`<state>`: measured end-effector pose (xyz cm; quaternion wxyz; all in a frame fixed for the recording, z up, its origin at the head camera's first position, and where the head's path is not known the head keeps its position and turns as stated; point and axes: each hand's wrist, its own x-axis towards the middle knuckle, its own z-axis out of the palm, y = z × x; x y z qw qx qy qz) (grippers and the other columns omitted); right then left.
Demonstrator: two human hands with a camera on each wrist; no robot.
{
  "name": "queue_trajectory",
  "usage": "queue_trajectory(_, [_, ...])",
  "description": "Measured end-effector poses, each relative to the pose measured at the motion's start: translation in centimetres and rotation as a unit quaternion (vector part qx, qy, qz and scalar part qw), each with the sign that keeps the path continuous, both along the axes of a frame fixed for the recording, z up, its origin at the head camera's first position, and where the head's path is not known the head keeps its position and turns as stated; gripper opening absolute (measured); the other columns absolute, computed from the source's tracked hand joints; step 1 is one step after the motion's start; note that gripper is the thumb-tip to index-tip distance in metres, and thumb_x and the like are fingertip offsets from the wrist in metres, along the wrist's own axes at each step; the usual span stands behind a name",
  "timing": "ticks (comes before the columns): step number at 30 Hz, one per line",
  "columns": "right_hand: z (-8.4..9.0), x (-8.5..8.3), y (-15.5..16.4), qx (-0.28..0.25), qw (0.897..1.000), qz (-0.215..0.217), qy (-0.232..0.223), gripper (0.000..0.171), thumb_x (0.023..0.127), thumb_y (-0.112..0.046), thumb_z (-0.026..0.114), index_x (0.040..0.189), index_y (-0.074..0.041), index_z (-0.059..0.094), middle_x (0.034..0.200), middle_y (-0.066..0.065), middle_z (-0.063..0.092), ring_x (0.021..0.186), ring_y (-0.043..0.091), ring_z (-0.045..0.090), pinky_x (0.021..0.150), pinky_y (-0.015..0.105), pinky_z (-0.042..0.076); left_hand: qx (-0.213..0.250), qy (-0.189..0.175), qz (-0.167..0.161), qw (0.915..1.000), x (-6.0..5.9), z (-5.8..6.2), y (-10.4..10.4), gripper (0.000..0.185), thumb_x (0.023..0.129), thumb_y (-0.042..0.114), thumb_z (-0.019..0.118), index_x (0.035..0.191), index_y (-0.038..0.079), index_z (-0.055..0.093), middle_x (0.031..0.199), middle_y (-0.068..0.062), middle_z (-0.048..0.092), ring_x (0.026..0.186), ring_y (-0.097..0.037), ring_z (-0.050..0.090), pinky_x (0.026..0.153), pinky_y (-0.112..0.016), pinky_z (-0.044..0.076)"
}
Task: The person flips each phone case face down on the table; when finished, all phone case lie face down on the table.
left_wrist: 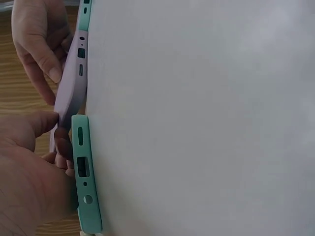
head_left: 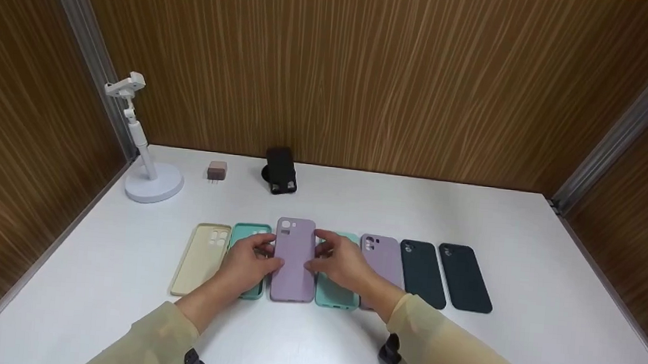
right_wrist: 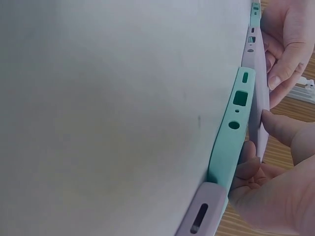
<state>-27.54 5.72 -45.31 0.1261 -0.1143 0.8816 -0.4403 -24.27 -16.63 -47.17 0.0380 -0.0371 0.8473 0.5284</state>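
Note:
A lilac phone case [head_left: 293, 281] lies between my two hands in the middle of the row, its back with the camera cutouts facing up. My left hand [head_left: 245, 264] pinches its left edge, thumb on top and fingers curled below. On the opposite edge my right hand [head_left: 346, 262] pinches it the same way. Both wrist views show the lilac case [left_wrist: 74, 83] tilted, with its camera end raised off the table. A teal case [head_left: 253, 293] sits partly hidden under my left hand. Another teal case [head_left: 338, 297] is partly covered by my right hand.
A cream case [head_left: 197, 267] ends the row at left. Rightward lie a second lilac case [head_left: 382, 259] and two dark cases [head_left: 424, 274]. Behind stand a white stand [head_left: 153, 185], a small plug adapter [head_left: 217, 170] and a black phone-like object [head_left: 281, 170] on the white table [head_left: 299, 348].

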Motion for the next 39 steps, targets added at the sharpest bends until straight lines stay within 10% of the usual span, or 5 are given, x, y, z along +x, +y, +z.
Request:
queue_trajectory(18, [0.33,0.32,-0.11,0.036,0.999,0.021,0.034,0.069,0.093,-0.017,0.084,0.155,-0.011,0.055,0.125,0.007,0.068,0.104,0.022,0.062,0.097,0.041,0.055,-0.016,0.003,-0.003,0.9999,0.26,0.32,-0.07,0.061,0.096,0.017,0.079,0.152,0.01,0.057,0.135,-0.007,0.066,0.104,-0.02,0.059,0.093,-0.035,0.052])
queue_trajectory(32, [0.24,0.62,-0.25,0.052,0.996,0.031,0.061,0.067,0.09,-0.012,0.086,0.151,-0.008,0.058,0.132,0.01,0.067,0.109,0.022,0.062,0.101,0.044,0.054,-0.023,0.021,-0.006,0.9995,0.41,0.02,0.28,0.06,0.094,0.013,0.08,0.15,0.008,0.059,0.138,-0.008,0.065,0.085,-0.017,0.058,0.073,-0.03,0.049])
queue_trajectory(39, [0.17,0.41,-0.32,0.034,0.998,0.021,0.049,0.063,0.093,-0.011,0.082,0.151,-0.009,0.058,0.127,0.006,0.067,0.106,0.021,0.062,0.094,0.04,0.055,-0.03,0.02,-0.002,0.9993,0.32,0.51,0.09,0.057,0.096,0.015,0.078,0.15,0.011,0.059,0.147,-0.009,0.06,0.103,-0.021,0.061,0.095,-0.039,0.052])
